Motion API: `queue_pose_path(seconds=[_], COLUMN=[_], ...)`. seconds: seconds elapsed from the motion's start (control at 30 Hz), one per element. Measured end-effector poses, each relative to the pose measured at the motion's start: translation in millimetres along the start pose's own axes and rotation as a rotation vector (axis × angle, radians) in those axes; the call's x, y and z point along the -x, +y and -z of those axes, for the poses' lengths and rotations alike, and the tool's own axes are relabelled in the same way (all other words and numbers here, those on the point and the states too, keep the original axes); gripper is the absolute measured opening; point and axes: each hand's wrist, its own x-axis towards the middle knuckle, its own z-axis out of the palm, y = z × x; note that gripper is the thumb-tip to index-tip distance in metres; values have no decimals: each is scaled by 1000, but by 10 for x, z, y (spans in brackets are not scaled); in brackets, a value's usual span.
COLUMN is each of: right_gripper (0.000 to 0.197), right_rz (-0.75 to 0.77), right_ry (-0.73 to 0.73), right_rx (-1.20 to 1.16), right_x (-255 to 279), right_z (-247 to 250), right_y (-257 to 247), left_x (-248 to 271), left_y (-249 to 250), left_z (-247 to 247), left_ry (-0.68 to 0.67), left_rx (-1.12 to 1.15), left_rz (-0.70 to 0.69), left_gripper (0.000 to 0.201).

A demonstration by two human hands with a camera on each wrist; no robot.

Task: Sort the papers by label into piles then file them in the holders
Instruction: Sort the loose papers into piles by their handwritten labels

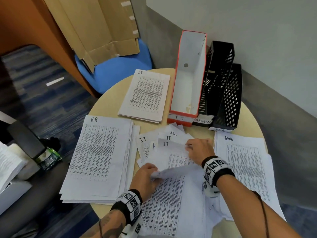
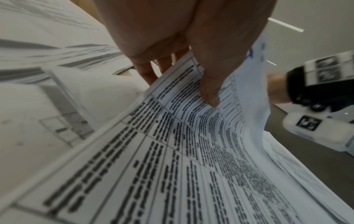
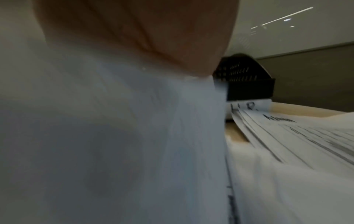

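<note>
Where the round wooden desk (image 1: 106, 100) meets the wall stand three file holders in a row: one orange-and-white holder labelled IT (image 1: 187, 78), one black holder labelled ADMIN (image 1: 217, 66), one black perforated holder labelled H.R (image 1: 229, 100). All three appear to hold no papers.

Sorted piles, three:
- IT pile (image 1: 145, 95), just left of the IT holder.
- H.R pile (image 1: 97, 157), at the desk's left edge, the thickest in view.
- Admin pile (image 1: 243, 162), at the right, in front of the H.R holder.

Unsorted papers, one loose fan (image 1: 151, 143) at centre between the H.R and Admin piles; legible headings there count three IT, one Admin, one partly hidden H.

Hands, two, each with a marker-patterned wristband:
- Left hand (image 1: 145, 177): thumb (image 2: 208, 84) on the printed face of a lifted sheet (image 1: 171, 162), fingers (image 2: 147, 74) curled beneath its edge, pinching it.
- Right hand (image 1: 200, 148): fingers closed on the same sheet's upper right corner, beside its IT heading; the right wrist view shows only blurred paper below the palm (image 3: 143, 34).

Surroundings: one blue chair (image 1: 111, 69) with flattened cardboard (image 1: 96, 28) leaning over it, one bottle (image 1: 49, 157) at lower left.
</note>
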Motion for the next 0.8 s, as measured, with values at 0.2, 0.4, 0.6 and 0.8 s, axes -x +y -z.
queue_pose_path(seconds=[0.2,0.4,0.6,0.8], right_gripper=[25,16,24,30], right_rz=[211,64,-99,-88], right_ry=[-318,-363,-419,-583], right_rx=[-235,-450,-183,26], right_x=[444,329,-150,-140], right_z=[392,502,191,-14], right_y=[10,58,73,78], left_x=[-113,-60,40,61], left_y=[92,174,-9,-97], left_z=[54,65,0,-48], left_ry=[196,88,-57,-104], left_rx=[171,526,20,-159], left_rz=[0,184,-24,-106], left_gripper=[38,65,30,30])
